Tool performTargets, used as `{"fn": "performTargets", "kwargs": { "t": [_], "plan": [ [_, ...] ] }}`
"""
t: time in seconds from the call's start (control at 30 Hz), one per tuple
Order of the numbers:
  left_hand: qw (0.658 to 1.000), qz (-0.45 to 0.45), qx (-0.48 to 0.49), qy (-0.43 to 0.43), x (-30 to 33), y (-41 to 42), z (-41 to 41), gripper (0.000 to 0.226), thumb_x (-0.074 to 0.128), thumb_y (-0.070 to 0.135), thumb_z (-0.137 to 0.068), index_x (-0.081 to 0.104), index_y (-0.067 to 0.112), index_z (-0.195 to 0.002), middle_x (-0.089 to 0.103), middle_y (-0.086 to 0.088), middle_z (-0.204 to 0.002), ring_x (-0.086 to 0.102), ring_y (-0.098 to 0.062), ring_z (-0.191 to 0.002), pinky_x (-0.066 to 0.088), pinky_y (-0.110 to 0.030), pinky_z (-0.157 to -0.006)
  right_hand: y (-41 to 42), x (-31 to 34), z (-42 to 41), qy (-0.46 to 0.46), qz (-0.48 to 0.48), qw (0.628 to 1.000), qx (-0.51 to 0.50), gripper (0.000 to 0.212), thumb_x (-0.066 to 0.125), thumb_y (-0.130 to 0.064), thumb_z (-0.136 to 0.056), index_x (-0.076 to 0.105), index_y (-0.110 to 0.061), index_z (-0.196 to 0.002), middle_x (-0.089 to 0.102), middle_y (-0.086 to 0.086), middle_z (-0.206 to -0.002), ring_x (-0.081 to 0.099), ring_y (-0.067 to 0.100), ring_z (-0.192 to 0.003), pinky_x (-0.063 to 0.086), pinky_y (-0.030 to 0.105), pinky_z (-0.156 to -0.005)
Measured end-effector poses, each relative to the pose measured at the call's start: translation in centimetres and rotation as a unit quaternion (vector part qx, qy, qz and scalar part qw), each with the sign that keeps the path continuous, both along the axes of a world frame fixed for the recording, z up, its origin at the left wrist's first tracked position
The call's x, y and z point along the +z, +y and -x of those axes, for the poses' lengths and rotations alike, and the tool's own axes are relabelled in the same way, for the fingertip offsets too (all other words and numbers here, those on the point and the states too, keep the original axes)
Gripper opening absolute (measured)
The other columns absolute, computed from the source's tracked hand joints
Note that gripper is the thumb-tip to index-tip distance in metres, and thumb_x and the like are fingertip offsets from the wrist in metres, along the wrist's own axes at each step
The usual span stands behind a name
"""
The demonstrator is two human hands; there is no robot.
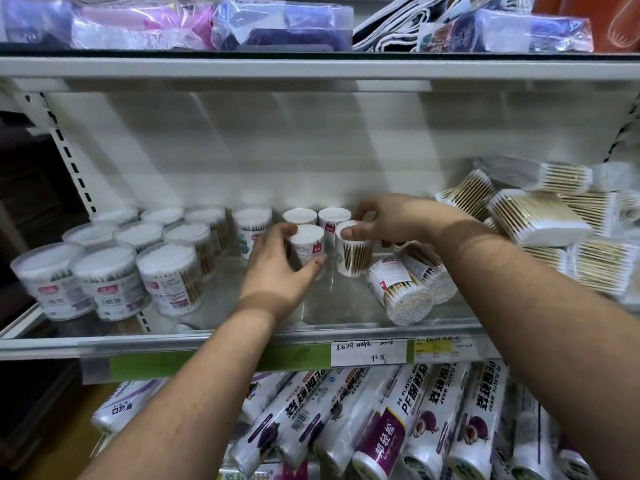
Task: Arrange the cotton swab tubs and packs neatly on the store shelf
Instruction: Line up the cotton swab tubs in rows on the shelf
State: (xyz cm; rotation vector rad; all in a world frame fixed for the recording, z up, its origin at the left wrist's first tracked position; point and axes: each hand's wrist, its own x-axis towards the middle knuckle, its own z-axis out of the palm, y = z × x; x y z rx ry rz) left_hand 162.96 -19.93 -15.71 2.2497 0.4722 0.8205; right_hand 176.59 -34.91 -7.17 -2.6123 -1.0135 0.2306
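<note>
shelf: white metal store shelf (214, 337) with a clear front rail; taken as the landmark; price labels (369, 353) fixed on its front edge, toward the right

left hand: left hand (277, 268) reached onto the shelf middle; fingers (289, 232) and thumb closed around a small upright tub (306, 245) with a white lid; tub held standing on the shelf

right hand: right hand (394, 220) reached in just right of the left; fingers curled over the top of a second small tub (355, 249), thumb pressed on its near rim; tub gripped, upright, wooden swab sticks seen through its clear wall

held tubs: both side by side at the shelf middle, close together; contact between them cannot be told

back tubs: two more small tubs (299, 216) standing upright directly behind the held pair, near the shelf back wall

wide tubs: group of wider clear tubs (107, 278) set in rows on the shelf's left part, all upright; blurred labels, not readable

lying tubs: two tubs (401, 289) tipped on their sides on the shelf right of the right hand, swab tips facing the front

packs: flat swab packs (540, 220) piled loosely at the shelf's right end, tilted at mixed angles, partly behind the right forearm

below shelf: plastic wrap rolls (381, 438) lying jumbled

above shelf: bagged cloths (277, 26) in clear wrapping
</note>
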Motion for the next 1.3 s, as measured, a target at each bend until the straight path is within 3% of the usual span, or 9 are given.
{"fn": "performTargets", "kwargs": {
  "t": [0.13, 0.23, 0.37, 0.43, 0.5, 0.67, 0.97, 1.13, 1.3],
  "plan": [
    [1.0, -0.016, 0.019, 0.019, -0.1, 0.2, 0.1, 0.05, 0.066, 0.034, -0.088, 0.045, 0.027, -0.132, 0.041, -0.002, -0.14, 0.045, -0.021, -0.128, 0.035, -0.031, -0.106, 0.2, 0.2, 0.5, 0.109, -0.047, 0.99, 0.079, 0.05, 0.067, -0.027, -0.093, 0.05, -0.037, -0.139, 0.06, 0.0, -0.114, 0.069, 0.02, -0.083, 0.059, 0.035, -0.082],
    [0.999, -0.023, 0.034, 0.033, 0.1, 0.0, 0.2, 0.048, 0.061, 0.03, -0.091, 0.044, 0.028, -0.136, 0.033, -0.006, -0.143, 0.044, -0.026, -0.13, 0.034, -0.034, -0.108, 0.6, 0.4, 1.0, 0.069, -0.048, 0.993, 0.077, 0.047, 0.058, -0.014, -0.097, 0.05, -0.034, -0.139, 0.058, 0.0, -0.126, 0.066, 0.017, -0.091, 0.056, 0.025, -0.084],
    [0.998, -0.034, 0.043, 0.038, 0.2, -0.2, 0.4, 0.046, 0.059, 0.024, -0.092, 0.046, 0.03, -0.136, 0.03, -0.007, -0.139, 0.044, -0.029, -0.129, 0.035, -0.036, -0.109, 1.1, 0.8, 1.7, -0.088, -0.004, 0.995, 0.049, 0.029, 0.055, -0.037, -0.097, 0.061, -0.034, -0.126, 0.06, -0.004, -0.128, 0.058, 0.017, -0.108, 0.041, 0.025, -0.087],
    [0.998, -0.034, 0.044, 0.037, 0.2, -0.3, 0.5, 0.045, 0.059, 0.023, -0.092, 0.047, 0.031, -0.135, 0.03, -0.007, -0.137, 0.046, -0.029, -0.126, 0.036, -0.035, -0.108, 1.6, 0.4, 2.1, -0.115, 0.01, 0.992, 0.05, 0.037, 0.062, -0.05, -0.09, 0.063, -0.033, -0.122, 0.057, -0.002, -0.12, 0.057, 0.018, -0.105, 0.039, 0.026, -0.083],
    [0.998, -0.028, 0.042, 0.036, 0.1, -0.2, 0.4, 0.044, 0.059, 0.022, -0.092, 0.048, 0.032, -0.134, 0.031, -0.007, -0.136, 0.048, -0.029, -0.124, 0.038, -0.036, -0.106, 1.9, -0.1, 2.2, -0.143, 0.026, 0.988, 0.061, 0.042, 0.071, -0.048, -0.083, 0.064, -0.032, -0.121, 0.055, 0.0, -0.118, 0.057, 0.02, -0.106, 0.04, 0.027, -0.084],
    [0.999, -0.015, 0.036, 0.034, 0.0, 0.1, 0.2, 0.048, 0.058, 0.021, -0.093, 0.046, 0.035, -0.137, 0.033, -0.006, -0.137, 0.051, -0.029, -0.121, 0.038, -0.035, -0.106, 1.5, 0.1, 2.2, -0.143, 0.023, 0.987, 0.063, 0.041, 0.077, -0.035, -0.081, 0.064, -0.03, -0.12, 0.061, -0.002, -0.12, 0.058, 0.018, -0.105, 0.041, 0.026, -0.083],
    [0.998, -0.007, 0.056, 0.003, 0.6, -0.3, 0.6, 0.057, 0.068, 0.028, -0.087, 0.041, 0.021, -0.136, 0.04, -0.01, -0.139, 0.049, -0.029, -0.124, 0.037, -0.033, -0.103, 0.0, 0.9, 3.3, -0.127, 0.024, 0.991, 0.046, 0.051, 0.071, -0.043, -0.085, 0.054, -0.03, -0.131, 0.056, -0.001, -0.13, 0.055, 0.02, -0.114, 0.041, 0.029, -0.09],
    [0.996, -0.041, 0.07, 0.032, 0.6, -0.7, 0.9, 0.038, 0.065, 0.034, -0.088, 0.049, 0.018, -0.119, 0.049, -0.008, -0.126, 0.056, -0.027, -0.111, 0.044, -0.035, -0.094, -1.4, 2.6, 5.4, -0.126, 0.167, 0.978, -0.004, 0.044, 0.054, -0.06, -0.091, 0.061, -0.025, -0.115, 0.064, -0.003, -0.105, 0.058, 0.019, -0.093, 0.041, 0.031, -0.073],
    [0.997, -0.039, 0.05, 0.037, 0.3, -0.4, 1.3, 0.019, 0.065, 0.029, -0.086, 0.058, 0.021, -0.102, 0.057, -0.003, -0.109, 0.059, -0.023, -0.095, 0.049, -0.035, -0.087, -1.3, 1.8, 6.8, -0.084, 0.29, 0.953, 0.005, 0.058, 0.063, -0.064, -0.083, 0.056, -0.028, -0.128, 0.064, -0.003, -0.114, 0.065, 0.018, -0.092, 0.05, 0.032, -0.078]
  ]
}}
